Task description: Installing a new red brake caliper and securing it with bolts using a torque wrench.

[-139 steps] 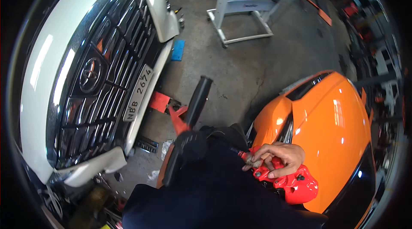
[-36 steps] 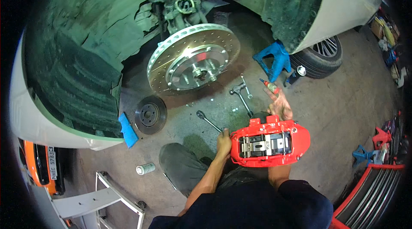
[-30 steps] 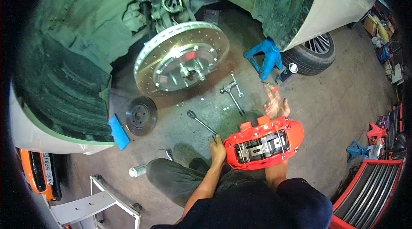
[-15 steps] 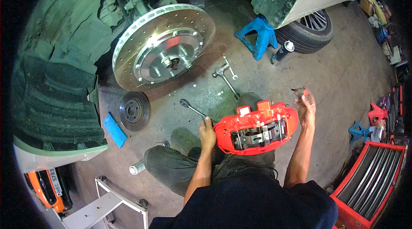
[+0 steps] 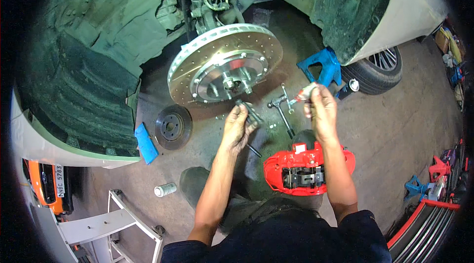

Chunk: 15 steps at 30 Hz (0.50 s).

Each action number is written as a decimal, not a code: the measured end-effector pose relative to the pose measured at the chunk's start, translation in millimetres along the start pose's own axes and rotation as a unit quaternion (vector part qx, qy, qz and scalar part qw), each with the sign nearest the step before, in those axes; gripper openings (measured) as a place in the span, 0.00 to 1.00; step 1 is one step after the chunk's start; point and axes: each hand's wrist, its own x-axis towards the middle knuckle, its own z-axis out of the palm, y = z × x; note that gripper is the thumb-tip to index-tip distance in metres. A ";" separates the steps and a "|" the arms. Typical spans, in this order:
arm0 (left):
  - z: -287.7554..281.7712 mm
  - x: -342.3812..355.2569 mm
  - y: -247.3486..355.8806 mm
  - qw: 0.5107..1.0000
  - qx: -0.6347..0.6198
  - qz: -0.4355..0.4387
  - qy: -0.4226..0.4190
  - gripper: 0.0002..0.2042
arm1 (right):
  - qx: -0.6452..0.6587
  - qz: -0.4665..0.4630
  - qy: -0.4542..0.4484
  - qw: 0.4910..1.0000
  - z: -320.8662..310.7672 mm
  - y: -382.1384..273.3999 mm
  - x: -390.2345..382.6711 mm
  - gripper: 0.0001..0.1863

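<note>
1. My left hand (image 5: 238, 129) has moved forward, away from the edge of the caliper (image 5: 295, 168); my right hand (image 5: 322, 114) has come inward from the side.
2. Left fingers are closed around a dark piece (image 5: 254, 115); its exact kind I cannot tell. The disc (image 5: 200, 60) is ahead of this hand.
3. Right fingers pinch the small red-and-white tube (image 5: 305, 93).
4. The red caliper is at my legs, nearer to me than both hands, partly behind my right forearm; no fingers grip it.
5. Between my hands, the hammer (image 5: 283, 118) lies on the floor.
6. I judge the work is now with piece and tube, the caliper waiting.
</note>
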 end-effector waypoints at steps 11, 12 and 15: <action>11.7 -7.4 -8.7 0.971 0.138 -0.170 -0.095 0.16 | -0.033 0.005 -0.054 0.998 -9.8 37.0 -4.4 0.13; 10.3 -5.5 -9.2 0.967 0.129 -0.196 -0.103 0.16 | -0.037 -0.003 -0.056 0.998 -9.5 38.0 -4.0 0.13; 6.9 -0.1 -9.9 0.966 0.113 -0.208 -0.106 0.14 | -0.039 0.019 -0.071 0.997 -5.5 40.1 -4.8 0.13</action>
